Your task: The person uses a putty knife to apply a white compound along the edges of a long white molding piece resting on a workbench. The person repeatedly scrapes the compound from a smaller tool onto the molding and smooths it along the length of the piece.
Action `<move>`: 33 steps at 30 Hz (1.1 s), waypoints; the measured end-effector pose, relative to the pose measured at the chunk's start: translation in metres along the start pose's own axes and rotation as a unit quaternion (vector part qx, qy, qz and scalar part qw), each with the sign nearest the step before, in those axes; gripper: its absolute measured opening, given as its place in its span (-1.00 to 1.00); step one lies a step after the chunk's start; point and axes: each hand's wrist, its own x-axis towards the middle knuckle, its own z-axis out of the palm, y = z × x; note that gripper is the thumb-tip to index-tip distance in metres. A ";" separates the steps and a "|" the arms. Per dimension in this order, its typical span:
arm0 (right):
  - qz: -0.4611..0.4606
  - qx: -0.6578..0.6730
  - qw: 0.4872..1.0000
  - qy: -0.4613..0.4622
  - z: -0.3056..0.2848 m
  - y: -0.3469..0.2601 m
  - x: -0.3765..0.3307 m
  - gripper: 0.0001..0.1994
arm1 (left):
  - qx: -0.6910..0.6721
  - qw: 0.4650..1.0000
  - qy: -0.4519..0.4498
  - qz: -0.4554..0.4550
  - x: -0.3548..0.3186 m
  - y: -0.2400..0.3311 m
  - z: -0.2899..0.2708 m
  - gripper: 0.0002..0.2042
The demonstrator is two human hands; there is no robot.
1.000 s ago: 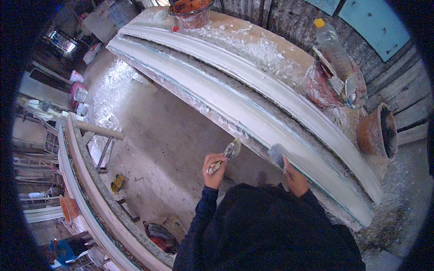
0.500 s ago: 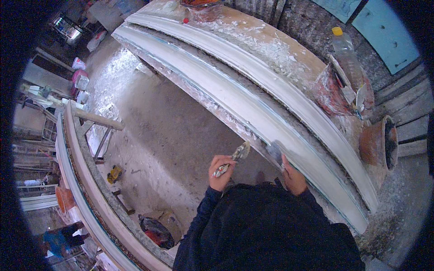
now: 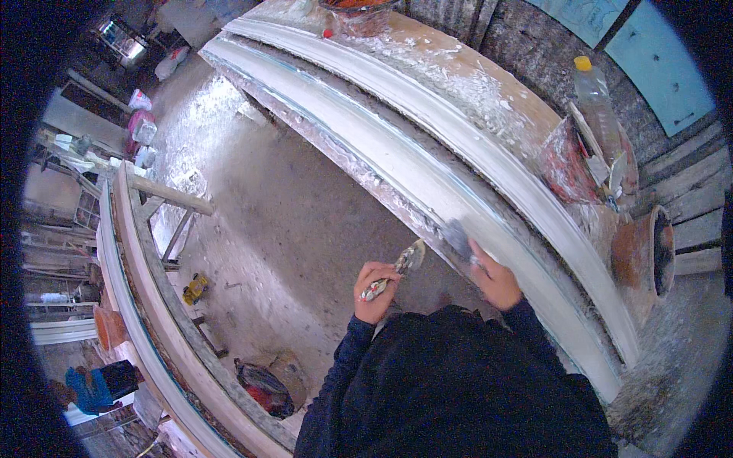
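Note:
My left hand is closed around the speckled handle of a putty knife, its blade smeared with pale material and held over the floor. My right hand grips a scraper with a wide grey blade. That blade lies on the near edge of a long white moulding, which runs diagonally from far left to near right. Loose crumbs sit along this edge around the blade. Beyond a grey gap, a second white moulding runs alongside the first.
White flakes litter the tan board behind the mouldings. A yellow-capped bottle, a stained red container and a clay pot stand at right. More mouldings lie on a bench at left, near a person in blue.
My right hand has moved slightly forward, taking the scraper farther up along the moulding's near edge. My left hand keeps nearly the same place. The view has shifted slightly.

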 end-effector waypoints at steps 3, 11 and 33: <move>-0.022 -0.063 0.997 0.031 -0.007 0.048 -0.041 -0.51 | -0.005 1.000 -0.010 -0.007 0.002 0.000 0.000 -0.83; -0.041 -0.087 0.990 0.102 0.025 0.057 -0.025 -0.53 | -0.028 0.999 -0.012 -0.013 0.007 -0.007 0.008 -0.84; -0.170 -0.184 0.957 0.146 0.054 -0.003 0.073 -0.49 | 0.000 0.998 0.042 -0.043 -0.003 -0.012 -0.037 -0.87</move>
